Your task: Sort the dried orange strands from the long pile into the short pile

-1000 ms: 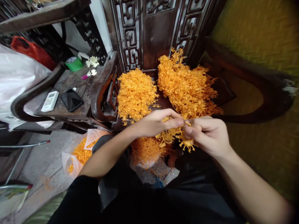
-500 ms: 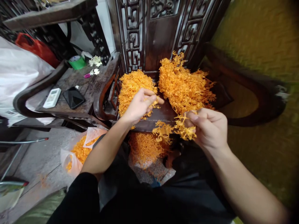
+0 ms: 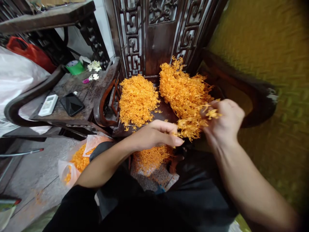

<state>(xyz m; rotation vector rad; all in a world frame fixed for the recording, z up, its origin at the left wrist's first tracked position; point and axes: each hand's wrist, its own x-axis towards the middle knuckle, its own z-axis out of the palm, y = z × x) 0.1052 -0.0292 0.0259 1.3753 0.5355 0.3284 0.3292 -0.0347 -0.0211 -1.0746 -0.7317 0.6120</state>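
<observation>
Two heaps of small orange plastic pieces lie on a dark wooden chair seat [image 3: 166, 112]: a finer left heap [image 3: 137, 100] and a coarser, branched right heap [image 3: 184, 91]. My right hand [image 3: 223, 124] grips a cluster of orange branched pieces [image 3: 193, 125] at the near edge of the right heap. My left hand [image 3: 156, 135] hovers at the seat's front edge, fingers together and pointing at that cluster, with nothing visibly held in it.
A side table [image 3: 79, 93] on the left carries a black phone [image 3: 71, 104], a white remote [image 3: 48, 104], a green cup [image 3: 75, 67] and small white flowers. Bags of orange pieces [image 3: 77, 161] sit on the floor. A carved chair back [image 3: 154, 35] rises behind the heaps.
My left hand has come back from the left heap toward the cluster. My right hand has carried the cluster up and right, against the right heap.
</observation>
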